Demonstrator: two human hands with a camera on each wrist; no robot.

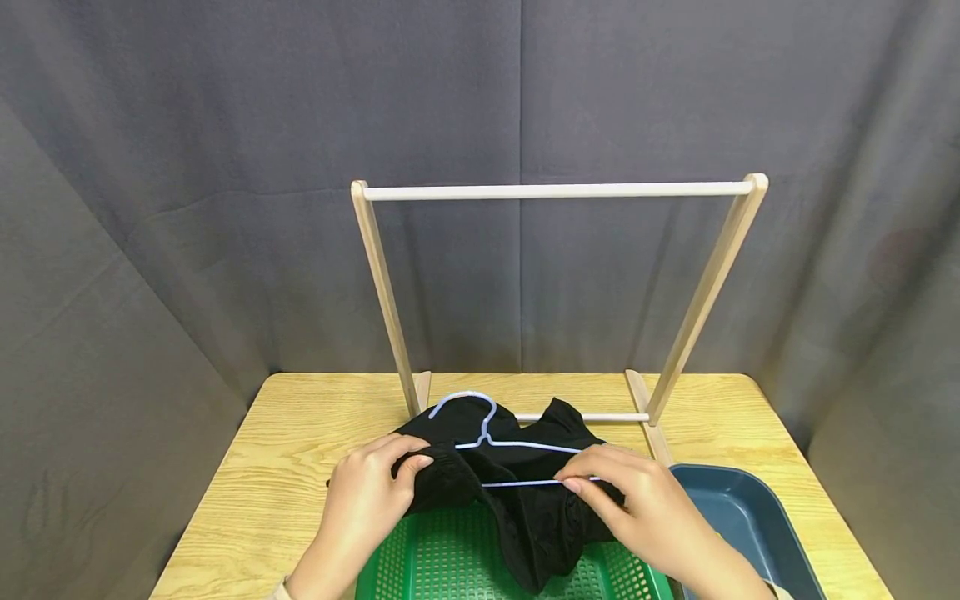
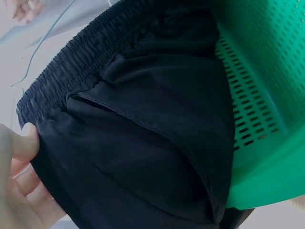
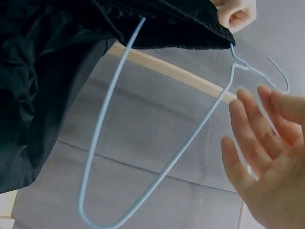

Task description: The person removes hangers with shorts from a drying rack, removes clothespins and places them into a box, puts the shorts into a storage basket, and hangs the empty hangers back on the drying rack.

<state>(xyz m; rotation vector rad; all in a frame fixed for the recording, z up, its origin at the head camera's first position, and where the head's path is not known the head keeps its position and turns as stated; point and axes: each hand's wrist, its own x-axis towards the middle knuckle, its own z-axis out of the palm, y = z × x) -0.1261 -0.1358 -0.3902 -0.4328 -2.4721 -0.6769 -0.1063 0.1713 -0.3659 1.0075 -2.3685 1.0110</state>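
Note:
My left hand [image 1: 372, 481] pinches the edge of black shorts [image 2: 143, 119], thumb in front and fingers behind, close to the gathered elastic waistband [image 2: 81, 67]. A light blue hanger [image 3: 102, 114] has one side tucked into the waist opening, while its other rounded end sticks out. Its hook [image 1: 491, 404] points up above the cloth. My right hand [image 3: 274, 157] is beside the hanger with loosely bent, spread fingers and nothing between them in the right wrist view. In the head view, that hand overlaps the bare end of the hanger. Folds hide the tucked-in part.
Beneath the shorts stands a green perforated basket [image 1: 450, 554]. A dark blue tray [image 1: 738, 504] is on the right of the wooden table [image 1: 277, 467]. Behind the shorts rises a wooden rack with a white top rail [image 1: 555, 191]. Grey curtains [image 1: 450, 100] surround the table.

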